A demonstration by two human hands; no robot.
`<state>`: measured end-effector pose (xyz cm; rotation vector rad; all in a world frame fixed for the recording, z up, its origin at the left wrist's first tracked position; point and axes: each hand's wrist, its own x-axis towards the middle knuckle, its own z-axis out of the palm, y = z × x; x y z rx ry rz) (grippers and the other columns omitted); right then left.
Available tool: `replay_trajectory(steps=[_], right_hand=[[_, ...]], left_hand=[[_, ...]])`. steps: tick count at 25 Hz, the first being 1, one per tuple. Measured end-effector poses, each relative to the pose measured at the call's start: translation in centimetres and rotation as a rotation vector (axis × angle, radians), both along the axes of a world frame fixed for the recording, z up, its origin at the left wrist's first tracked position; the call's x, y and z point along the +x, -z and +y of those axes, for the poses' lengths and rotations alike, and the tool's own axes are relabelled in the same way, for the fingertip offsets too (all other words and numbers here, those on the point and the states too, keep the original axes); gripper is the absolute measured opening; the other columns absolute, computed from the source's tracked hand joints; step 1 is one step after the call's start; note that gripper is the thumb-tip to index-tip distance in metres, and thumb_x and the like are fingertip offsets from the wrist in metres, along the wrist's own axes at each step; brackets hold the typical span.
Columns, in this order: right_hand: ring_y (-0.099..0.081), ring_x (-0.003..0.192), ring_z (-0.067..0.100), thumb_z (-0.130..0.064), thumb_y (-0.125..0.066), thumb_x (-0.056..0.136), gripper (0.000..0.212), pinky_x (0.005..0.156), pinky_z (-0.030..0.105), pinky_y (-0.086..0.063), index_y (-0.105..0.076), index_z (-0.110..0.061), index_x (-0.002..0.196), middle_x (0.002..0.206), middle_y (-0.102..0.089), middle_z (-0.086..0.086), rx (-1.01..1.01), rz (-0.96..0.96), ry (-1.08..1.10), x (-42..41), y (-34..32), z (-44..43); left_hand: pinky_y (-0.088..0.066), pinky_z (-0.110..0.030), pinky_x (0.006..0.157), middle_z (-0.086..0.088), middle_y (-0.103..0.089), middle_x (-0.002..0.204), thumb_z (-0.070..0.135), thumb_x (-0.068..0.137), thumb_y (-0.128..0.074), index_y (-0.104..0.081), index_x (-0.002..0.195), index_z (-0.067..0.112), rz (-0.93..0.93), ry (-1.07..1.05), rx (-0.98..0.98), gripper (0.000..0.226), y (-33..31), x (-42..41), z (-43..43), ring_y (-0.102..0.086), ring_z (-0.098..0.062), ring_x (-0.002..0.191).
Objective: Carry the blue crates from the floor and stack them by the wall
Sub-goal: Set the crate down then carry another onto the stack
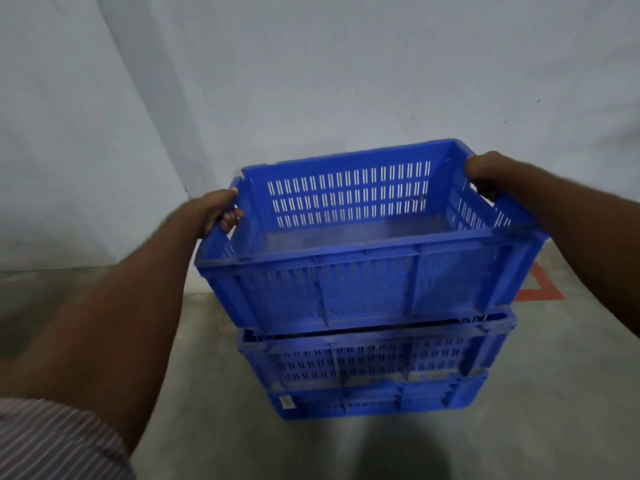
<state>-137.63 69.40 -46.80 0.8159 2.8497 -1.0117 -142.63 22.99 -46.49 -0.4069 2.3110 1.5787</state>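
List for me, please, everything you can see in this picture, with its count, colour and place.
top crate: one, blue, slotted, empty; over the stack by the wall, with a dark gap under its near edge.
middle crate: one, blue; on the bottom crate.
bottom crate: one, blue; on the floor.
tape mark: one, red; on the floor, right of the crates.
floor: grey concrete.
wall: pale grey; behind the crates.
striped sleeve: one, pale with dark stripes; lower left corner.
left hand: one, bare; grips the top crate's left end.
right hand: one, bare; grips its right end.
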Motion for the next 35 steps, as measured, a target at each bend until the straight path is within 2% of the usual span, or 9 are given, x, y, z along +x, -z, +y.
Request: replay_trajectory(steps=[3,7,12,17,21,23,28,32,35], right_hand=[[-0.053,0.039,0.028,-0.009,-0.046,0.091,0.017,0.035,0.026,-0.042,-0.051,-0.004,0.075,0.065,-0.052,0.015,0.029,0.001,0.006,2.0,0.0,0.6],[-0.04,0.051,0.024,-0.007,-0.033,0.091,0.024,0.053,0.03,-0.033,-0.046,0.0,0.073,0.062,-0.045,0.016,-0.009,0.033,-0.031,4.0,-1.1,-0.3],[-0.036,0.049,0.022,-0.003,-0.024,0.091,0.026,0.051,0.029,-0.031,-0.046,-0.001,0.078,0.062,-0.043,0.014,0.006,0.033,-0.045,5.6,-0.6,-0.7],[-0.042,0.053,0.025,-0.005,-0.03,0.097,0.033,0.056,0.031,-0.035,-0.05,0.001,0.073,0.071,-0.051,0.02,0.083,-0.017,-0.015,5.0,-0.7,-1.2],[-0.046,0.057,0.021,-0.01,-0.044,0.094,0.016,0.068,0.038,-0.044,-0.053,-0.009,0.081,0.074,-0.051,0.009,0.062,0.048,-0.063,4.3,-1.0,-1.2],[-0.047,0.057,0.023,-0.008,-0.042,0.095,0.019,0.073,0.037,-0.043,-0.054,-0.007,0.08,0.075,-0.052,0.012,0.1,0.024,-0.037,3.6,-0.8,-1.3],[-0.05,0.054,0.026,-0.005,-0.038,0.098,0.029,0.069,0.038,-0.046,-0.057,0.004,0.077,0.071,-0.055,0.019,0.172,-0.044,0.01,3.2,-0.1,-1.1],[-0.048,0.056,0.021,-0.009,-0.046,0.092,0.009,0.053,0.032,-0.043,-0.055,-0.007,0.09,0.073,-0.053,0.01,0.094,0.008,-0.065,3.1,-0.5,-0.9],[-0.052,0.061,0.027,-0.005,-0.045,0.094,0.016,0.068,0.037,-0.046,-0.057,-0.004,0.083,0.08,-0.058,0.016,0.144,0.028,-0.061,2.5,-0.4,-0.7]], left_hand=[[-0.023,-0.009,0.029,0.004,-0.035,0.034,0.045,0.109,-0.028,-0.047,0.077,0.006,-0.076,0.04,0.018,0.053,-1.1,1.0,0.7,-0.026,-0.002,0.024],[-0.026,-0.011,0.03,0.004,-0.034,0.039,0.049,0.107,-0.031,-0.05,0.077,0.006,-0.124,0.019,0.084,0.056,-0.6,2.0,-0.1,-0.028,-0.002,0.027],[-0.023,-0.013,0.027,0.005,-0.031,0.037,0.047,0.108,-0.029,-0.051,0.079,0.003,-0.11,0.065,0.026,0.057,-0.6,2.0,-0.1,-0.025,-0.003,0.025],[-0.022,-0.013,0.027,0.006,-0.031,0.036,0.048,0.108,-0.028,-0.051,0.079,0.004,-0.086,0.064,0.009,0.058,-0.6,1.8,-0.4,-0.024,-0.002,0.025],[-0.019,-0.011,0.026,0.006,-0.03,0.033,0.05,0.108,-0.026,-0.049,0.076,0.005,-0.038,0.025,-0.019,0.059,-0.1,1.5,-0.2,-0.023,-0.002,0.022],[-0.02,-0.012,0.026,0.006,-0.031,0.033,0.051,0.108,-0.027,-0.05,0.077,0.005,-0.042,0.016,-0.018,0.059,0.0,1.3,-0.4,-0.023,-0.002,0.023],[-0.021,-0.011,0.026,0.007,-0.03,0.033,0.052,0.107,-0.026,-0.048,0.075,0.008,-0.045,0.041,-0.072,0.059,-0.6,1.3,0.0,-0.023,-0.003,0.022],[-0.021,-0.01,0.027,0.006,-0.032,0.033,0.053,0.107,-0.026,-0.047,0.074,0.009,-0.02,0.024,-0.085,0.06,-0.9,1.1,0.3,-0.025,-0.003,0.023],[-0.023,-0.009,0.03,0.008,-0.034,0.034,0.055,0.107,-0.027,-0.047,0.073,0.01,-0.014,0.018,-0.112,0.059,-0.7,1.7,0.6,-0.027,-0.002,0.024]])
